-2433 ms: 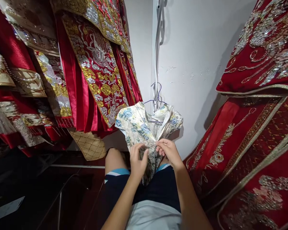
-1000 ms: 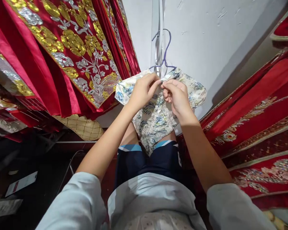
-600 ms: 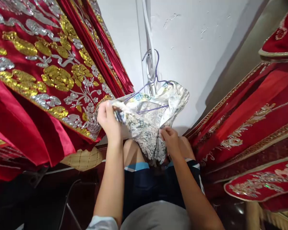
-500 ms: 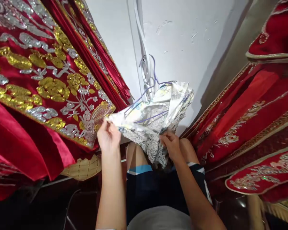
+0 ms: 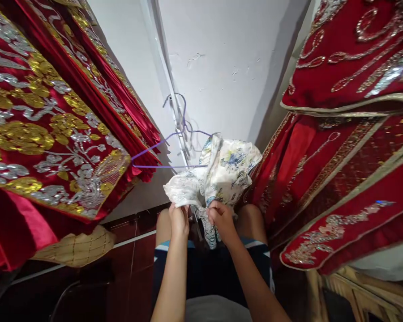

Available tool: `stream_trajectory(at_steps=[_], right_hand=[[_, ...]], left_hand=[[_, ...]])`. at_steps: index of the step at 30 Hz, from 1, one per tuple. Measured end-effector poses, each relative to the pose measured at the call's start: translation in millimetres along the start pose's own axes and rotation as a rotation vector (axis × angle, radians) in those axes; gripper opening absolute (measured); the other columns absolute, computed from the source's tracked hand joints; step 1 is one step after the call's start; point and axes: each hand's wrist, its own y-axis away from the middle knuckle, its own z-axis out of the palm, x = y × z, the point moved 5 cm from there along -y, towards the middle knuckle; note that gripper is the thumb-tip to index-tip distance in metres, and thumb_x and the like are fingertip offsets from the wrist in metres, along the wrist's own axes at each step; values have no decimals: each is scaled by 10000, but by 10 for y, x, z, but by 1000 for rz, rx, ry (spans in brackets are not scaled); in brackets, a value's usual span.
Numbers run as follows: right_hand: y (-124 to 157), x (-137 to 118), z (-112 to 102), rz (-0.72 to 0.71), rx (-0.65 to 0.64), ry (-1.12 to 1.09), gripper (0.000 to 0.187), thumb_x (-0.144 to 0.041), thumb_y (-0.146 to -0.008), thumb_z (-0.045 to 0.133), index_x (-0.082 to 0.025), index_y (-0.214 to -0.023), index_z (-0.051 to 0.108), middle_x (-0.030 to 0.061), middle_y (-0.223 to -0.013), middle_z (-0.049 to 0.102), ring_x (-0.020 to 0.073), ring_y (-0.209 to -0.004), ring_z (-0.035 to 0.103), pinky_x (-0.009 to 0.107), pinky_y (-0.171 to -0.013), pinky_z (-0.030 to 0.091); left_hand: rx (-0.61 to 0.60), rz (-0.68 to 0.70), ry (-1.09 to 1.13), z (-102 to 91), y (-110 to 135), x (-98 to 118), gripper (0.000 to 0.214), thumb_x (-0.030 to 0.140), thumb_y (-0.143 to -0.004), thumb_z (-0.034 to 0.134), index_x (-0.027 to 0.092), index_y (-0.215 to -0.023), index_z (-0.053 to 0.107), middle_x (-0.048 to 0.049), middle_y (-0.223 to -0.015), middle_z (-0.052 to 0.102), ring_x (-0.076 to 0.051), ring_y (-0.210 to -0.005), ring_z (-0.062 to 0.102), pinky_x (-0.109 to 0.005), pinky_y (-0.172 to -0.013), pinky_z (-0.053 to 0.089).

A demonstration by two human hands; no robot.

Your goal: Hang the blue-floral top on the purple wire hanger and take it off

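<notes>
A white garment with a blue and yellow floral print (image 5: 233,163) is gathered between my two hands above my knees. My left hand (image 5: 179,220) pinches the edge of its left part, which has come off the hanger. At its middle opening, the fingers of my right hand (image 5: 220,220) are closed on the cloth. A purple hanger (image 5: 157,167) runs into the garment on the right, with its left arm bare. The hanger's hook points up beside a pale vertical strip on the wall. The garment's lower end hangs bunched between my knees.
Red cloth with gold and silver sequins (image 5: 63,120) hangs at the left. More beaded red cloth (image 5: 325,179) hangs close on the right. Ahead stands a white wall (image 5: 221,58). A wooden frame (image 5: 362,295) sits at lower right, above dark red floor tiles (image 5: 122,255).
The garment's left part has slipped off the hanger, baring the hanger's left arm. My left hand has moved right and down, closer to my right hand. The view has shifted.
</notes>
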Motion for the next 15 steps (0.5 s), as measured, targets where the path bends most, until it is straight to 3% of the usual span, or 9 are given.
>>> stream_trajectory(at_steps=[3, 8, 13, 15], right_hand=[[64, -39, -126, 62, -76, 49, 164, -271, -684, 555, -228, -539, 492, -66, -401, 409, 95, -414, 338, 248, -461, 266], [199, 22, -131, 170, -232, 83, 171, -348, -677, 569, -213, -577, 537, -55, -434, 439, 96, -423, 354, 247, -466, 287], [263, -61, -124, 124, -78, 122, 242, -415, -812, 441, -238, -658, 501, -22, -508, 435, 162, -619, 467, 273, -580, 381], [337, -95, -36, 140, -136, 194, 247, -419, -851, 415, -246, -715, 529, -4, -575, 497, 196, -774, 527, 287, -667, 422]], left_hand=[[-74, 70, -57, 256, 352, -10, 145, 255, -728, 754, 153, -791, 672, -21, -798, 696, -120, -765, 648, -216, -761, 515], [-271, 155, 8, 584, 948, 285, 277, 381, -706, 841, 164, -804, 701, -25, -839, 686, -129, -796, 647, -219, -777, 537], [-406, 212, -78, 522, 1403, 547, 236, 398, -772, 797, 175, -809, 733, -41, -919, 682, -147, -836, 653, -205, -749, 543], [-463, 215, -186, 444, 1512, 626, 236, 346, -763, 807, 184, -929, 767, -62, -1012, 704, -184, -937, 672, -216, -806, 548]])
